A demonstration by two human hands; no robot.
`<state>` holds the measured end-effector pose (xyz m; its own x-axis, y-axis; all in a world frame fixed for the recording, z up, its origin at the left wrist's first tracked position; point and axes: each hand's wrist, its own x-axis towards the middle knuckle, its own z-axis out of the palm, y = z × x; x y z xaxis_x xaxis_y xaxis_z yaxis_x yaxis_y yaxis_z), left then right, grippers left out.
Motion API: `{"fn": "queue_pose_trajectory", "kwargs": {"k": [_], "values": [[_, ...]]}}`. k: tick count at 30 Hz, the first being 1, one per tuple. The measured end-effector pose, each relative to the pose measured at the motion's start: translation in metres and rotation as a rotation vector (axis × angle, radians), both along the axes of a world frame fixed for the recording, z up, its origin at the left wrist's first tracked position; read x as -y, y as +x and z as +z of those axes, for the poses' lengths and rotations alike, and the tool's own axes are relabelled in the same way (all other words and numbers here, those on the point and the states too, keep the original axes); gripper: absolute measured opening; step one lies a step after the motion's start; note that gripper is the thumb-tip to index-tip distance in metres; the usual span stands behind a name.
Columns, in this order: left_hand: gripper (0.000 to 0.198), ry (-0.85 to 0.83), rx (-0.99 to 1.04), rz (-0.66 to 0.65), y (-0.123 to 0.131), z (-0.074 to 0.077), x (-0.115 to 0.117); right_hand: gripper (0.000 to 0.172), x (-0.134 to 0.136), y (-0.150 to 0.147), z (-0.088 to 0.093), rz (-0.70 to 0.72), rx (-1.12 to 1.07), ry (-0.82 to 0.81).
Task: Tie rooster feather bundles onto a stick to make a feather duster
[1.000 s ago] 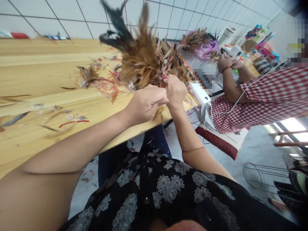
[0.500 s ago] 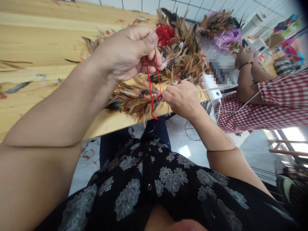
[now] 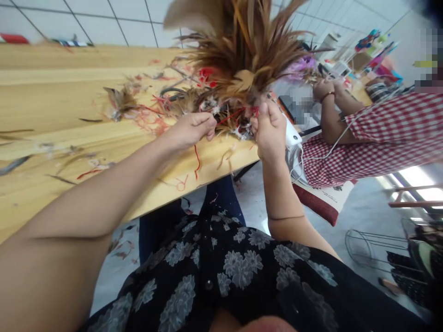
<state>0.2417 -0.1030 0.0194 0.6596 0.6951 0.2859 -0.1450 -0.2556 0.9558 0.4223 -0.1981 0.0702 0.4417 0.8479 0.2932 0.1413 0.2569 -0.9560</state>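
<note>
A bundle of brown feathers [image 3: 242, 50] stands upright above the edge of the wooden table [image 3: 51, 92]. My right hand [image 3: 270, 131] is closed round its base, thumb up. My left hand [image 3: 192, 131] pinches a red thread [image 3: 232, 116] that runs taut across to the bundle's base; its loose end hangs down below my fingers. Both hands are close together at the table's near edge.
Loose feathers [image 3: 119, 99] and red thread scraps [image 3: 148, 115] litter the table. A person in a red checked shirt [image 3: 387, 133] works at the right, hands [image 3: 327, 87] on the table. A white device [image 3: 290, 134] with a cable lies beside my right hand. A wire rack [image 3: 370, 251] stands on the floor.
The feather bundle has swung from lying flat near the table edge to standing upright. My left hand has dropped from a raised position to table level, drawing the red thread sideways.
</note>
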Motion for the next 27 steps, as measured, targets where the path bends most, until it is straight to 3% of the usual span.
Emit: {"fn": "queue_pose_trajectory", "kwargs": {"k": [3,6,10,13,16,18,20,22,27], "values": [[0.049,0.222,-0.069,0.021,0.000,0.007,0.000,0.037,-0.016,0.009,-0.008,-0.043,-0.054,0.041],[0.047,0.312,-0.178,0.044,-0.001,0.015,0.011,0.029,-0.024,0.014,-0.010,-0.052,-0.144,0.054],[0.045,0.326,-0.307,0.034,0.001,0.014,0.021,0.040,-0.027,0.016,-0.011,0.042,-0.201,0.002],[0.045,0.280,-0.365,0.037,0.002,0.006,0.013,0.052,-0.028,0.013,-0.014,0.094,-0.228,-0.045],[0.043,0.239,-0.448,0.028,-0.001,0.002,-0.001,0.057,-0.032,0.009,-0.016,0.073,-0.247,-0.046],[0.036,0.320,-0.466,0.096,-0.004,0.004,-0.008,0.058,-0.034,0.006,-0.018,0.009,-0.240,-0.010],[0.033,0.435,-0.405,0.235,-0.006,0.011,-0.010,0.058,-0.036,0.003,-0.021,-0.063,-0.189,0.047],[0.041,0.436,-0.287,0.302,-0.005,0.018,-0.006,0.053,-0.036,-0.001,-0.025,-0.112,-0.063,0.086],[0.062,0.187,0.008,0.014,0.011,0.026,0.015,0.040,-0.029,-0.026,-0.039,-0.256,0.464,0.103]]}}
